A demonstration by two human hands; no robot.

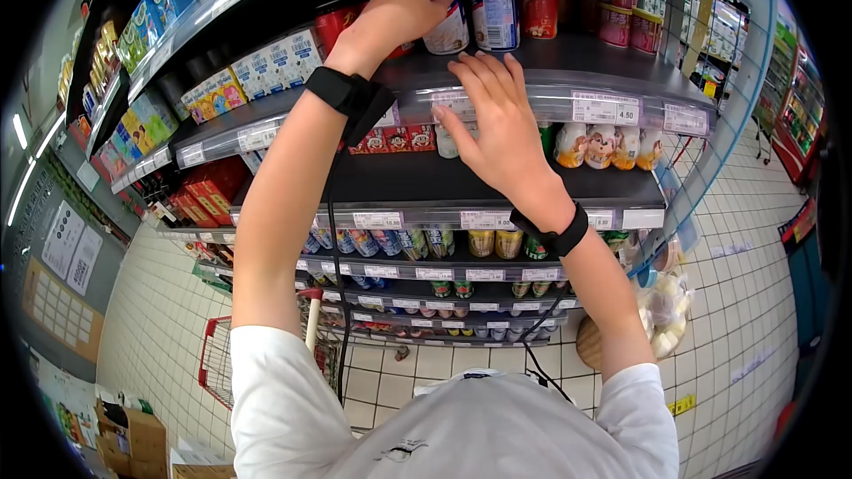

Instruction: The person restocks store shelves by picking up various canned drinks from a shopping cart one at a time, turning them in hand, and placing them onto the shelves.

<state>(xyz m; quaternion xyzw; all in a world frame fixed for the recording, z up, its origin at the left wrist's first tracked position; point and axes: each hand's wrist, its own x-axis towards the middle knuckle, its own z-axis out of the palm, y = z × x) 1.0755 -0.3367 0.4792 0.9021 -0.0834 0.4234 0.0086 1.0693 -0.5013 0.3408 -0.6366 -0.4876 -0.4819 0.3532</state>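
Note:
My left hand [404, 13] reaches up to the upper shelf, its fingers curled at the top and side of a white and blue can [448, 27]. Beside that can stands another blue and white can [494, 13], then a red can [539, 4]. More red cans [333, 27] are partly hidden behind my left wrist. Lower down, my right hand [497, 120] lies with its fingers stretched out against the front edge of the same shelf [555, 102], holding nothing. Each wrist wears a black band.
Pink cans [614, 25] stand at the shelf's right end, near a wire mesh panel [710, 115]. Cartons [280, 60] line the left. Round animal-print bottles [599, 146] sit one shelf below. Behind the lower shelves' left side is a shopping cart [213, 355] on the tiled floor.

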